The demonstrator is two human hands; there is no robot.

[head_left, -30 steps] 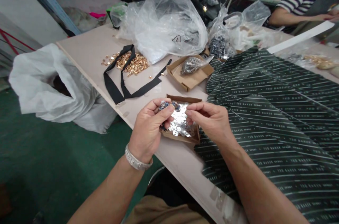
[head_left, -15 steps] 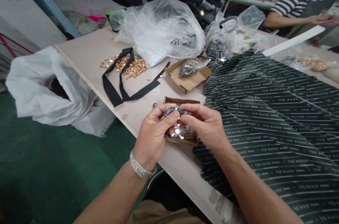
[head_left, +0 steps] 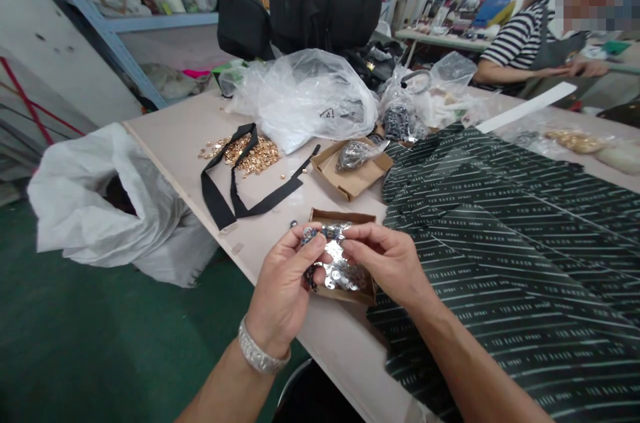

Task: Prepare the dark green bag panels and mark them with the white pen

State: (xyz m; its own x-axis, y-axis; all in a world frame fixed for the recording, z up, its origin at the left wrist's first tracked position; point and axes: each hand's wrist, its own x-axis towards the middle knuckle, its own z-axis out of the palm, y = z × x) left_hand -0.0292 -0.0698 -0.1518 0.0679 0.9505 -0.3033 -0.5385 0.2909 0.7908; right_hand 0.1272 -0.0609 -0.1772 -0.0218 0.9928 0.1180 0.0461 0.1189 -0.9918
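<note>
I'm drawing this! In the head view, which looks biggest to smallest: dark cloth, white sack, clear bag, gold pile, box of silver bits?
1. Dark cloth
2. White sack
3. Clear bag
Unsure: gold pile, box of silver bits. They look similar; the box is nearer, partly hidden.

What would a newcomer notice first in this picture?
Probably the dark fabric with pale lettering, spread over the table at right. Next, the shiny metal discs in the box between the left hand and right hand. Then the gold pieces farther left, with a black strip across them.

Both hands (head_left: 285, 286) (head_left: 390, 263) pinch, held just slightly apart.
</note>
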